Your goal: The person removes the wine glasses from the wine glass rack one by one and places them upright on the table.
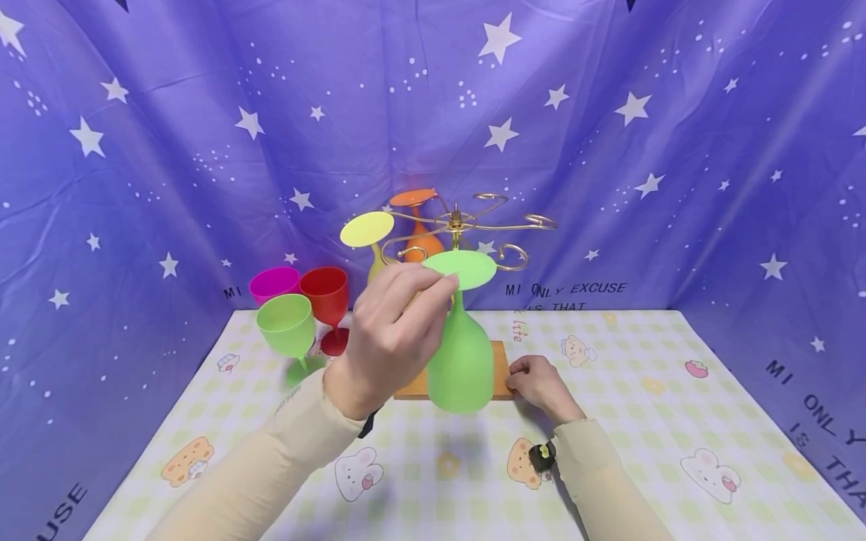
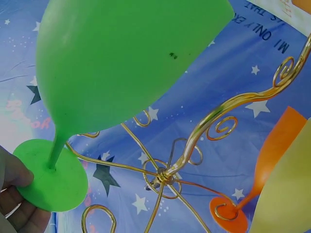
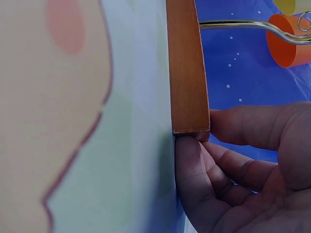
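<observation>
My left hand (image 1: 395, 330) pinches the rim of a green goblet's round foot. This green goblet (image 1: 461, 368) hangs bowl-down in front of a gold wire rack (image 1: 456, 222). One rack arm passes close by its stem in the left wrist view; whether the stem sits in the loop I cannot tell. Yellow (image 1: 367, 230) and orange (image 1: 422, 244) goblets hang upside down on other arms. Low on the right, my right hand (image 1: 541, 383) grips the corner of the rack's wooden base (image 3: 188, 73), thumb over the top and a finger against the end.
Left of the rack, a magenta goblet (image 1: 274, 284), a red goblet (image 1: 325, 293) and a second green goblet (image 1: 287, 324) stand upright on the checked tablecloth (image 1: 622, 391). Bare rack loops (image 1: 540, 221) reach out to the right. Behind hangs a blue star-patterned curtain (image 1: 379, 90).
</observation>
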A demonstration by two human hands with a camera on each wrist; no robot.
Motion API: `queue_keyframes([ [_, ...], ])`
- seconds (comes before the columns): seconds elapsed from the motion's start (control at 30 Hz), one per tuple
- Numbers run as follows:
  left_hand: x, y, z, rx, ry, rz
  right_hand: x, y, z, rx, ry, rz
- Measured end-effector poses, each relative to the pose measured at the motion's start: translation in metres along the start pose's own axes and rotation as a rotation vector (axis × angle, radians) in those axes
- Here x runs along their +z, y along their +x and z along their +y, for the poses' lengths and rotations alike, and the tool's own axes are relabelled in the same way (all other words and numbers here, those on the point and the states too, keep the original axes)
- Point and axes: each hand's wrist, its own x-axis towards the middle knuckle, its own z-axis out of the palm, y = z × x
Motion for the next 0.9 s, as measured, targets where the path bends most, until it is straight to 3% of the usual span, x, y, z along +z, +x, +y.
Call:
queue_keyframes([
  [0.47,-0.007,-0.013,0.007,-0.028,-0.024,0.051,0.001,0.001,0.001,0.005,0.0,0.005],
  [0.9,-0.005,-0.038,0.008,-0.077,-0.026,0.052,0.001,0.001,0.0,0.007,0.011,0.005],
])
